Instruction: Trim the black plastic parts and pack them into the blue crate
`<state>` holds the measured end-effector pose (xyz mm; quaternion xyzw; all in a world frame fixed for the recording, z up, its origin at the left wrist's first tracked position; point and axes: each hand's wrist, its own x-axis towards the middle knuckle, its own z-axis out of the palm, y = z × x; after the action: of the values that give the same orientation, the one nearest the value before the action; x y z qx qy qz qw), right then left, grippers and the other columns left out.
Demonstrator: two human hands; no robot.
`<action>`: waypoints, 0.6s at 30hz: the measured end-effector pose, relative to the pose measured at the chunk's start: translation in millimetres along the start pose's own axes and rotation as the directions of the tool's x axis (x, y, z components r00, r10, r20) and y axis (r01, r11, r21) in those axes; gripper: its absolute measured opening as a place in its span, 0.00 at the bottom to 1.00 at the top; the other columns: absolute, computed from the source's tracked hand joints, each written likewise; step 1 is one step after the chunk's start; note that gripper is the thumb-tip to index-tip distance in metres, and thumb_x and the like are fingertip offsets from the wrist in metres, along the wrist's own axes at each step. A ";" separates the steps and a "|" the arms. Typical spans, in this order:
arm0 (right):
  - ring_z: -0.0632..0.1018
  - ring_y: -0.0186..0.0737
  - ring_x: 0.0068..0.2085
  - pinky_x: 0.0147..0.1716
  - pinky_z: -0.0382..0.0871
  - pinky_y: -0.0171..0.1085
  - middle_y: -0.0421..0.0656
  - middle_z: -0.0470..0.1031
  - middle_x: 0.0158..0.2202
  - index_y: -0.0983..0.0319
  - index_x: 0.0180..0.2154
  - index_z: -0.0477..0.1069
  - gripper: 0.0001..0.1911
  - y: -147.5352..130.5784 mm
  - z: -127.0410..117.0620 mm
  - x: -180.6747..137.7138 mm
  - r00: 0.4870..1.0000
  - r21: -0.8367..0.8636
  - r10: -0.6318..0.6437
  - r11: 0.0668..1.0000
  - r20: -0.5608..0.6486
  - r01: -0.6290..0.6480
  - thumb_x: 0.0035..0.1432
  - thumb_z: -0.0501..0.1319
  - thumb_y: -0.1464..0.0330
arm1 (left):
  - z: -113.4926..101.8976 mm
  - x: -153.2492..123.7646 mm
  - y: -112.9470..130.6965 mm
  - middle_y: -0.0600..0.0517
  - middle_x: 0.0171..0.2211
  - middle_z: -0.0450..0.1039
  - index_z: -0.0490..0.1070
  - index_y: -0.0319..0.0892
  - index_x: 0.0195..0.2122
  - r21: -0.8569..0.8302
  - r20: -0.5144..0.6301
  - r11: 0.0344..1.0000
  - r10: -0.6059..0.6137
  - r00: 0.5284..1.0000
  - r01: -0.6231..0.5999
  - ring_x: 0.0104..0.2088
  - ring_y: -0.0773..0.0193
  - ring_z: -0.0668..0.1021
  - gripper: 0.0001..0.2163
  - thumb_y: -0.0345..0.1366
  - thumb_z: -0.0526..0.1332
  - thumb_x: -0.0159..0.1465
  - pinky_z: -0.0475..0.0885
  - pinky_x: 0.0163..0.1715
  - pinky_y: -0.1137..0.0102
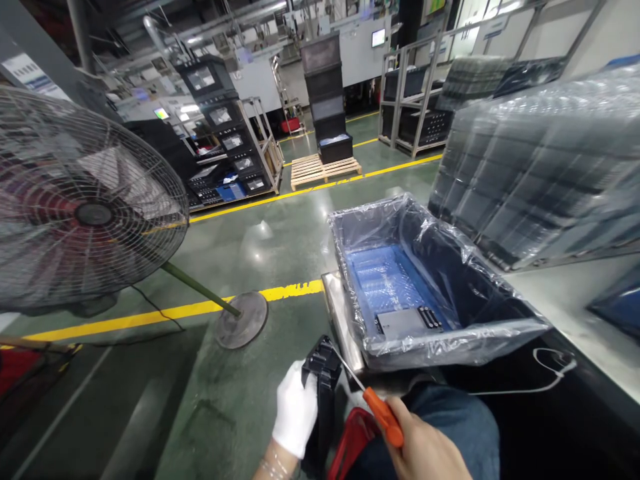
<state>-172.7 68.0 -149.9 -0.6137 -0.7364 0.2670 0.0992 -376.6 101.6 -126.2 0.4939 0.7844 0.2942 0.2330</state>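
On the green floor (283,330) at the left, a caged fan (95,213) is standing on its round base (241,320), well apart from both hands. Next along, the left hand (297,407), in a white glove, is grasping a black part (323,363) and supporting it off the near left corner of the plastic-lined bin (463,290), outside the bin's left edge; its height above the floor is not showing. The part's long axis seems to be running from its blocky far end back toward the person's body. Just to its right, an orange-handled tool (383,415) is slanting across, its thin shaft (353,375) pointing away and leftward at the right side of that far end, so the two axes are meeting at a sharp angle. The tip is lying at or just beside the part; whether it is touching, I cannot tell. The bare right hand (427,443) is gripping the handle, with the part lying ahead and to the left of it; the left hand is being the nearer one, already in contact. Farther over, inside the bin, a grey plate (403,323) is resting by the near edge, with black pieces (429,318) sitting at its right end.
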 end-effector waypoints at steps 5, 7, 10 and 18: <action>0.85 0.44 0.32 0.28 0.71 0.34 0.39 0.83 0.31 0.57 0.42 0.74 0.16 -4.8 1.4 6.0 1.000 0.030 -0.010 0.999 0.002 0.010 0.57 0.53 0.78 | -4.7 1.6 -4.6 0.39 0.32 0.80 0.72 0.45 0.29 -0.024 -0.042 1.000 0.003 0.999 -0.004 0.36 0.48 0.81 0.16 0.49 0.50 0.57 0.75 0.42 0.54; 0.85 0.45 0.32 0.28 0.72 0.35 0.40 0.84 0.31 0.57 0.44 0.74 0.17 -2.1 1.5 6.3 0.999 0.116 -0.036 0.993 0.007 0.035 0.58 0.52 0.76 | -6.7 3.2 -8.0 0.39 0.33 0.81 0.73 0.44 0.28 -0.057 -0.059 0.998 0.000 0.998 -0.003 0.36 0.47 0.82 0.17 0.49 0.51 0.56 0.76 0.42 0.54; 0.85 0.45 0.32 0.27 0.76 0.35 0.39 0.84 0.32 0.54 0.44 0.75 0.16 15.2 -11.5 8.5 0.990 0.286 -0.140 0.950 0.022 0.128 0.62 0.51 0.66 | -13.0 9.4 -9.3 0.38 0.36 0.82 0.76 0.41 0.31 -0.110 -0.091 0.994 -0.038 0.995 0.028 0.39 0.46 0.83 0.18 0.49 0.53 0.55 0.76 0.45 0.53; 0.84 0.58 0.40 0.46 0.76 0.55 0.52 0.84 0.38 0.61 0.51 0.77 0.24 109.2 -92.6 94.3 0.937 0.177 0.141 0.980 -0.320 -0.087 0.56 0.56 0.61 | -16.8 9.1 51.2 0.47 0.24 0.77 0.73 0.41 0.25 -0.197 0.117 0.928 0.343 0.932 -0.317 0.27 0.58 0.80 0.16 0.46 0.55 0.63 0.76 0.29 0.68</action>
<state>-57.3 194.7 -145.7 -0.6815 -0.6485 0.2238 0.2549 -358.7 123.4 -79.4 0.6172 0.6413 0.3591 0.2807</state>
